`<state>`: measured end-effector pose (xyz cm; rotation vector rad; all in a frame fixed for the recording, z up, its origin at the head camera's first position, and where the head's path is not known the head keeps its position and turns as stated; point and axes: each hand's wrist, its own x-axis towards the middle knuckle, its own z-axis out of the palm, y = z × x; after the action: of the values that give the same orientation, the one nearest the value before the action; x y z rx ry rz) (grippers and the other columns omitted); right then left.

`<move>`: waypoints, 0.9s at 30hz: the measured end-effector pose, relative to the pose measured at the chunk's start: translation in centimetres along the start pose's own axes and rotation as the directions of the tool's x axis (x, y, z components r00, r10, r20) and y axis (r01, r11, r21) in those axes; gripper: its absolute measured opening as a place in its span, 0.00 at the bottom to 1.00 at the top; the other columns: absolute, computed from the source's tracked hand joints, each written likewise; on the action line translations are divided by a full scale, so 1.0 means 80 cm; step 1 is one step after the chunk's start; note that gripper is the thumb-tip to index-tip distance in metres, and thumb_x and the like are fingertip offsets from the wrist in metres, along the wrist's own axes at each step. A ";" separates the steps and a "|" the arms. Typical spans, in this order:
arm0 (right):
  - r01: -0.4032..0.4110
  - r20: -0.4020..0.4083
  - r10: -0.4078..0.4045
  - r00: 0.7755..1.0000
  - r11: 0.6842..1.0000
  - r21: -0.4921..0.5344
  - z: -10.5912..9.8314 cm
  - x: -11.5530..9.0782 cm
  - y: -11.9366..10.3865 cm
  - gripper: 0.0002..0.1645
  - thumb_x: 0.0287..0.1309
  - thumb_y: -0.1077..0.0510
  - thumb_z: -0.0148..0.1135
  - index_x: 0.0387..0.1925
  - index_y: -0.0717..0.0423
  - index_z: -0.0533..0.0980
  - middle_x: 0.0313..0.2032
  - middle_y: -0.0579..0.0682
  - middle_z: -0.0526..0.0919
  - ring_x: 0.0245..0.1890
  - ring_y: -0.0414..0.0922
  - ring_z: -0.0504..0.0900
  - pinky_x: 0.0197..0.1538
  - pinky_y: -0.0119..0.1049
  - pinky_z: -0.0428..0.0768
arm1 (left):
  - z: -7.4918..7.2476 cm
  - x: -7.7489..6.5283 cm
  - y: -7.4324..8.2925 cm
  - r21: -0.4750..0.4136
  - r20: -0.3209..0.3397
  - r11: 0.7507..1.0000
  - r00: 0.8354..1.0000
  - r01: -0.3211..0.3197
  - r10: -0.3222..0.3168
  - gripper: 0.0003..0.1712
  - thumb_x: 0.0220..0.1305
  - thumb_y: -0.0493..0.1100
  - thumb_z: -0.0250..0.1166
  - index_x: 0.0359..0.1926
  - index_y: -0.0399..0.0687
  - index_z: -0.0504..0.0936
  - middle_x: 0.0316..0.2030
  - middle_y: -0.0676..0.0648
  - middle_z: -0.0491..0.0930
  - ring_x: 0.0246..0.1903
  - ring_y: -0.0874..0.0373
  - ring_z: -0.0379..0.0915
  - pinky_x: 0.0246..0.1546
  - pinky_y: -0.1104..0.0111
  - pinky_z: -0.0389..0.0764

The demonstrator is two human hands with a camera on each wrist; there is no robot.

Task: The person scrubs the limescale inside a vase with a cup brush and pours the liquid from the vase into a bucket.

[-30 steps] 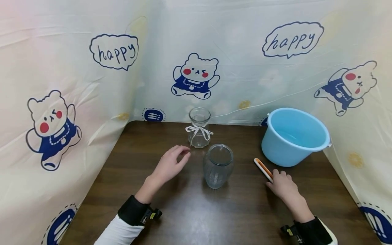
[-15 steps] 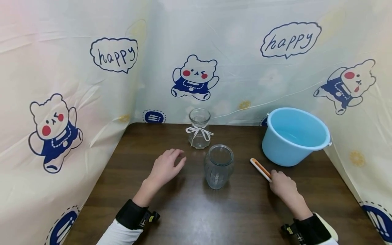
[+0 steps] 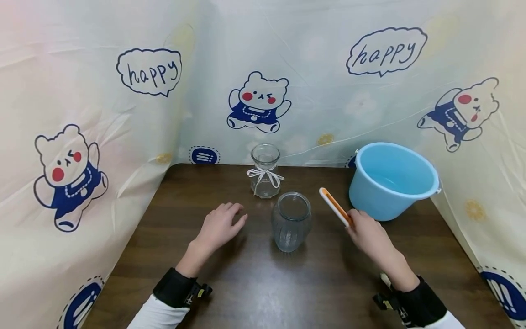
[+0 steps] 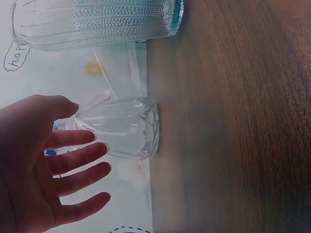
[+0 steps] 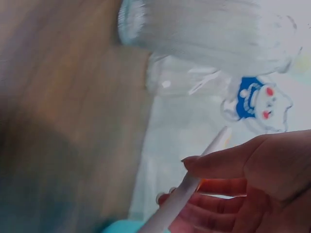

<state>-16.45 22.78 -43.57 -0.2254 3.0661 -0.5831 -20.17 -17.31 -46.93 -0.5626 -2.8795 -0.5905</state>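
In the head view my right hand (image 3: 370, 235) holds a slim white tool with an orange strip (image 3: 334, 204), just left of the light-blue bucket (image 3: 384, 203). In the right wrist view, the thumb and fingers pinch the tool (image 5: 182, 194), and its kind cannot be made out. My left hand (image 3: 219, 227) hovers low over the table, fingers relaxed and holding nothing. Between the hands stands a ribbed clear glass jar (image 3: 290, 233). Behind it is a smaller faceted glass vase (image 3: 266, 185) with a white ribbon bow; the left wrist view has this vase (image 4: 126, 128) beyond the fingertips.
The dark wooden table (image 3: 263, 288) carries all of these. Along its back and sides hangs a pale cloth (image 3: 320, 59) printed with bears and "happy" bubbles. A bracket with a camera is strapped to each wrist.
My right hand has lifted the white and orange tool off the table and carried it up and to the left. The left hand has drawn back slightly from the vase.
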 end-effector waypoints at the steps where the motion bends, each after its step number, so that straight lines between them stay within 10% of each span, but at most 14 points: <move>1: 0.017 -0.011 -0.017 1.000 1.000 0.011 -0.005 0.002 -0.006 0.17 0.63 0.64 0.70 0.51 0.67 0.77 0.35 0.58 0.81 0.31 0.50 0.77 0.33 0.49 0.81 | 0.000 0.000 0.000 -0.002 0.000 1.000 1.000 0.001 -0.001 0.16 0.73 0.51 0.66 0.52 0.45 0.86 0.44 0.43 0.86 0.42 0.48 0.80 0.39 0.52 0.84; 9: 0.159 -0.147 -0.143 0.979 0.981 0.107 -0.048 -0.002 -0.049 0.22 0.66 0.63 0.69 0.58 0.68 0.75 0.41 0.60 0.82 0.36 0.51 0.79 0.36 0.49 0.83 | 0.003 0.001 0.000 0.006 0.026 1.000 1.000 0.005 -0.005 0.13 0.72 0.51 0.66 0.47 0.48 0.86 0.39 0.47 0.86 0.39 0.51 0.81 0.35 0.55 0.83; 14: 0.273 -0.315 -0.206 0.927 0.944 0.187 -0.083 -0.004 -0.069 0.25 0.66 0.64 0.69 0.61 0.67 0.73 0.48 0.63 0.82 0.41 0.56 0.85 0.42 0.55 0.87 | 0.002 -0.001 -0.001 0.005 0.028 1.000 1.000 0.012 -0.012 0.13 0.72 0.51 0.67 0.48 0.48 0.86 0.40 0.47 0.86 0.38 0.51 0.81 0.36 0.55 0.83; 17: 0.364 -0.446 -0.244 0.861 0.908 0.207 -0.104 -0.003 -0.079 0.27 0.62 0.67 0.72 0.61 0.67 0.74 0.50 0.64 0.82 0.43 0.58 0.87 0.45 0.55 0.87 | 0.001 -0.002 -0.001 0.010 0.024 1.000 1.000 0.019 -0.019 0.13 0.72 0.51 0.66 0.47 0.48 0.86 0.39 0.47 0.86 0.38 0.51 0.81 0.35 0.55 0.83; 23: 0.505 -0.676 -0.256 0.691 0.841 0.197 -0.142 -0.008 -0.106 0.29 0.55 0.75 0.73 0.59 0.67 0.77 0.49 0.58 0.85 0.45 0.36 0.87 0.50 0.22 0.80 | 0.000 -0.003 0.000 0.009 0.028 0.999 0.999 0.031 -0.031 0.14 0.73 0.52 0.65 0.48 0.48 0.86 0.39 0.48 0.85 0.37 0.51 0.81 0.34 0.55 0.83; 27: 0.626 -0.787 -0.227 0.573 0.741 0.243 -0.151 -0.011 -0.122 0.26 0.58 0.73 0.72 0.58 0.73 0.76 0.49 0.56 0.86 0.49 0.32 0.86 0.54 0.24 0.80 | 0.001 -0.005 0.000 0.000 0.034 1.000 0.999 0.028 -0.028 0.14 0.73 0.52 0.65 0.48 0.48 0.86 0.39 0.48 0.85 0.37 0.51 0.81 0.34 0.55 0.83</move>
<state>-14.72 18.34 -28.79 -1.0131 3.3306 -1.9090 -19.79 -17.42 -47.09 -0.5385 -2.9242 -0.5910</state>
